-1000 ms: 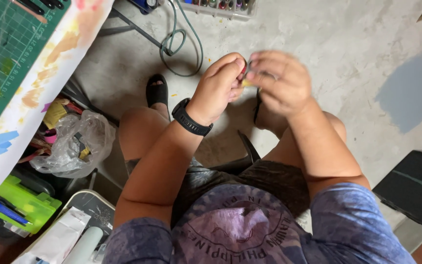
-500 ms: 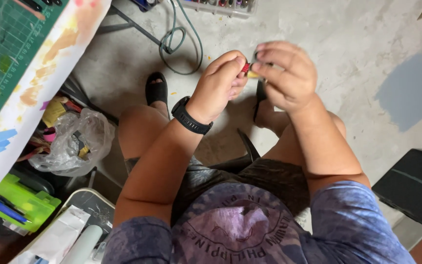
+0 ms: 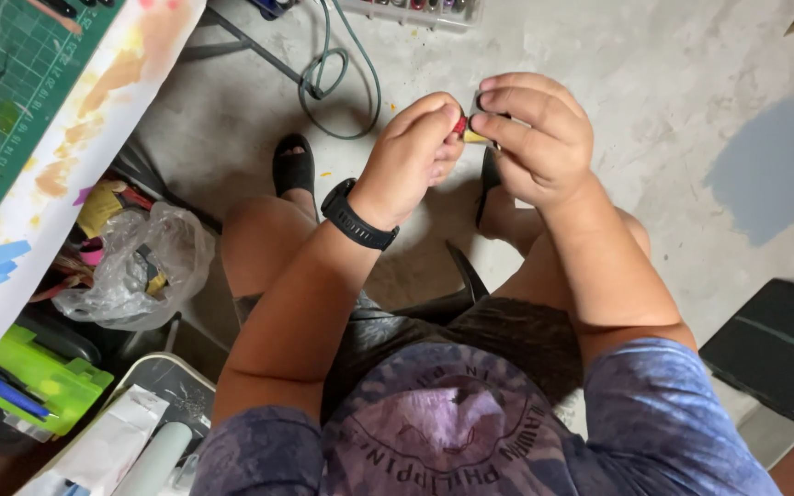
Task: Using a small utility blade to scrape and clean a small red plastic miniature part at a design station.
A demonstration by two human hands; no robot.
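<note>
Overhead, left hand pinching red piece, right hand clasping yellow piece, coiled cable beyond

A single camera on the person's head looks steeply down over the chest and knees to the concrete floor. It sits close: the left hand and right hand fill the upper middle, and a table edge cuts the left corner.
</note>
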